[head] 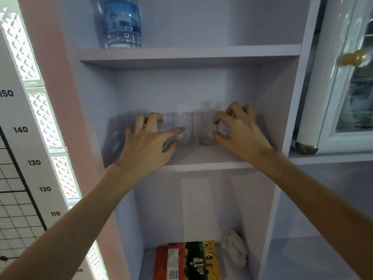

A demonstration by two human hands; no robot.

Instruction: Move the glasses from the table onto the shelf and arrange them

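Several clear glasses stand in a row on the middle shelf [201,165] of a pale cabinet. My left hand [147,146] is clawed over the second glass from the left [164,126]: fingers on its rim, thumb stretched toward the middle glass [182,126]. A dim glass [123,124] stands at the far left, partly in shadow. My right hand [242,134] grips the rightmost glass [224,131] between thumb and fingers, right beside another glass [206,128]. The table is out of view.
A water bottle [123,23] stands on the shelf above. The compartment below holds a colourful box [187,259] and a white cloth [235,247]. A glass-door cabinet [343,98] stands at the right, and a height chart [20,130] hangs on the left.
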